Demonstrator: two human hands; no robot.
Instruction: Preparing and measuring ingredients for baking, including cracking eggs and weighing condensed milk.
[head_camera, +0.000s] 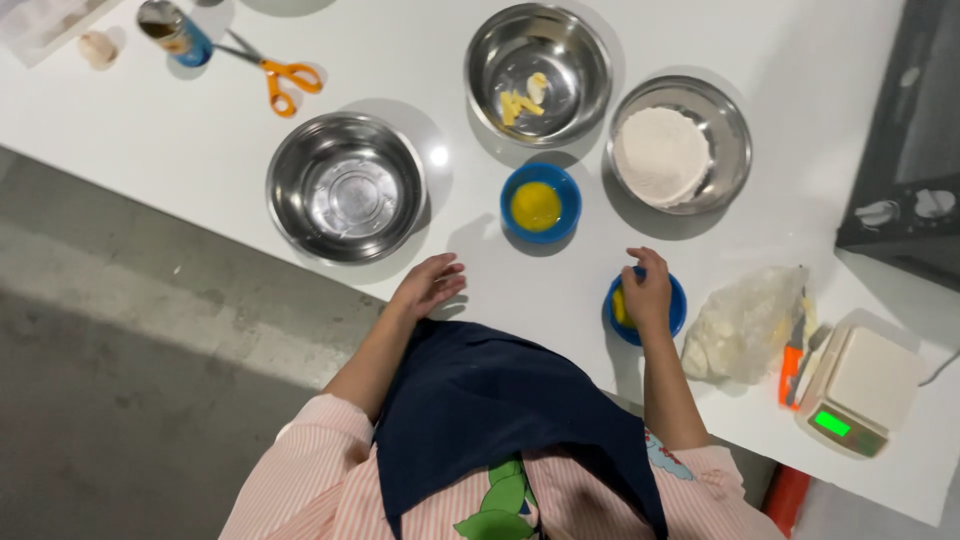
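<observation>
- Dark apron (500, 420) hangs closest, over a pink striped top.
- Right hand (648, 290) closes its fingers over a small blue bowl (676, 305) with yellow inside, near the table edge.
- Left hand (430, 285) rests open and flat on the white table (150, 130), holding nothing.
- Beyond: another blue bowl of yolk (540, 203), an empty steel bowl (346, 187), a flour bowl (680, 145).

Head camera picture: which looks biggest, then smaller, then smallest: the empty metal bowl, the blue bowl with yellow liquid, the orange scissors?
1. Empty metal bowl, clearly the largest.
2. Orange scissors and the blue bowl with yellow liquid look too alike to rank: the scissors are longer but thinner, the bowl rounder.
</observation>
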